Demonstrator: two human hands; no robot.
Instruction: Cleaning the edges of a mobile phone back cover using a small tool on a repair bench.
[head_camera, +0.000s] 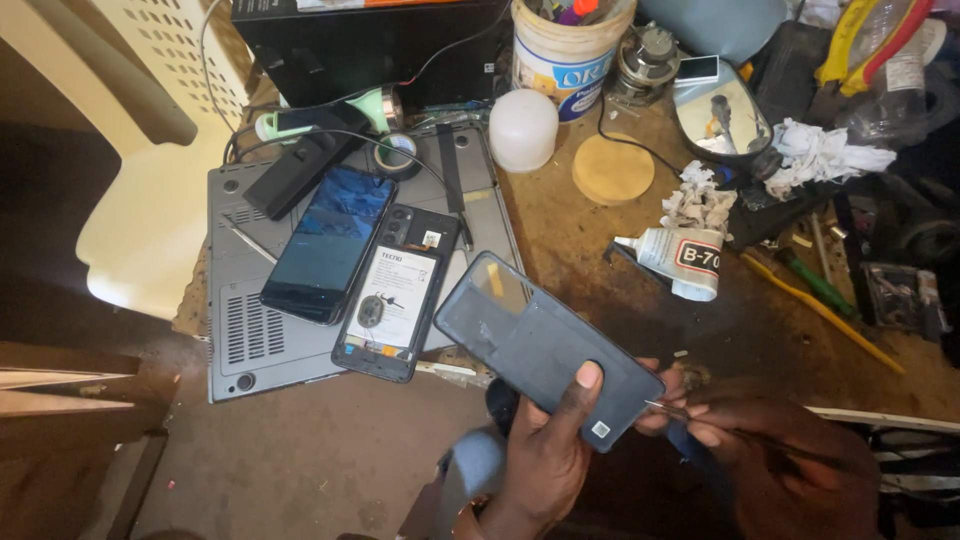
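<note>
My left hand grips a dark grey phone back cover, inner side up, thumb pressed on its near end. My right hand pinches thin metal tweezers whose tip touches the cover's lower right edge. An opened phone with its battery exposed lies on an upturned grey laptop, beside a detached phone screen.
A glue tube lies on the brown worktable, with crumpled tissue, a round wooden disc, a white cap, a white bucket of tools, a small mirror and a yellow-handled tool. A white plastic chair stands at left.
</note>
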